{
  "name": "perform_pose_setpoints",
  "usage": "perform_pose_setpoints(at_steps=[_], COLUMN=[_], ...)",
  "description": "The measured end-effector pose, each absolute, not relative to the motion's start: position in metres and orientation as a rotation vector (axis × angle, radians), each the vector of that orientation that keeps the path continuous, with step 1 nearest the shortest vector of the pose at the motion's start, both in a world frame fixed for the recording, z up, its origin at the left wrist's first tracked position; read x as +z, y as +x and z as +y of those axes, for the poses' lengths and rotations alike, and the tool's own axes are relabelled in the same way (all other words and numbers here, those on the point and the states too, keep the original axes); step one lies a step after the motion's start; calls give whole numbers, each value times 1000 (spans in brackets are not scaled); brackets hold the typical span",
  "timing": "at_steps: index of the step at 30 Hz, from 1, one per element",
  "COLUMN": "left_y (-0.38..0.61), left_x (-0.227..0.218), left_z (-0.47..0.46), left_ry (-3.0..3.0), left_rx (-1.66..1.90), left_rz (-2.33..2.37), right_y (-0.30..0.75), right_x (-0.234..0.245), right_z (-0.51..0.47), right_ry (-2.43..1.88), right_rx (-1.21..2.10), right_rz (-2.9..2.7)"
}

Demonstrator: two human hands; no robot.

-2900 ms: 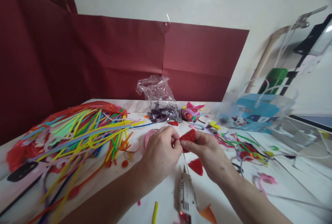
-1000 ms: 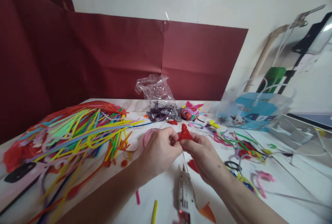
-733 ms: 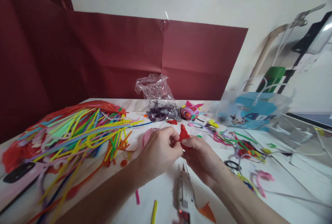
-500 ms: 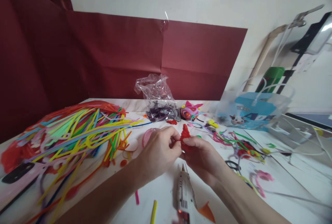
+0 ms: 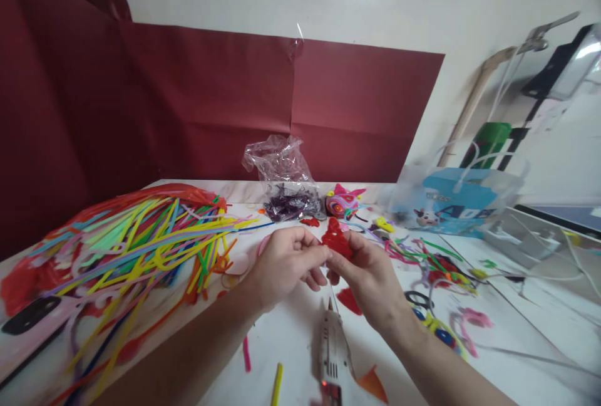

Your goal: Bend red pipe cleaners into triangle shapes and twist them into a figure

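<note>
Between my two hands is a fuzzy red triangular piece [image 5: 337, 240], looking like coiled pipe cleaner, point upward. My right hand [image 5: 373, 277] grips its right side and lower edge with thumb and fingers. My left hand [image 5: 286, 268] pinches at its lower left edge, fingertips meeting the right thumb; what exactly sits in that pinch is too small to see. Below the hands a white glue gun [image 5: 332, 346] lies with its nozzle pointing away from me and a small red light lit. A second red fuzzy piece [image 5: 350, 301] shows beside the right palm.
Colourful pipe cleaners [image 5: 154, 237] heap on the left near a pink phone [image 5: 40, 324]. Behind stand a clear plastic bag [image 5: 286, 174] and a pink fuzzy figure [image 5: 344, 201]. On the right are loose pipe cleaners [image 5: 436, 262], a blue-white bag [image 5: 460, 199] and a power strip [image 5: 526, 237].
The red piece has turned to show its broader face, and my right hand has shifted its grip. Another red piece and yellow-blue eye shapes have come into view near the right arm.
</note>
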State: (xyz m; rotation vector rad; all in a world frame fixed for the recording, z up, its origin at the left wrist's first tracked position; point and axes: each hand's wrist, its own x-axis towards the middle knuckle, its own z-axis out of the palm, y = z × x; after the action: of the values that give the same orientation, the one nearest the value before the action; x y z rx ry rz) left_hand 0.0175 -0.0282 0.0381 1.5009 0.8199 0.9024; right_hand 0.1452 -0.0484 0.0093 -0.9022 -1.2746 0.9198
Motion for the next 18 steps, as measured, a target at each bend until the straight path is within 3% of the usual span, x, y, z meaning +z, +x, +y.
perform_pose_setpoints(at_steps=[10,18], left_y=[18,20], left_x=[27,28], left_z=[-20,-22], left_ry=[1565,1635], left_rx=[1099,1095], left_rz=[815,889], right_y=[163,156], right_x=[22,23], right_z=[-46,-51], right_ry=[-908,-999], right_rx=[1174,844], right_rz=[-1315,-1357])
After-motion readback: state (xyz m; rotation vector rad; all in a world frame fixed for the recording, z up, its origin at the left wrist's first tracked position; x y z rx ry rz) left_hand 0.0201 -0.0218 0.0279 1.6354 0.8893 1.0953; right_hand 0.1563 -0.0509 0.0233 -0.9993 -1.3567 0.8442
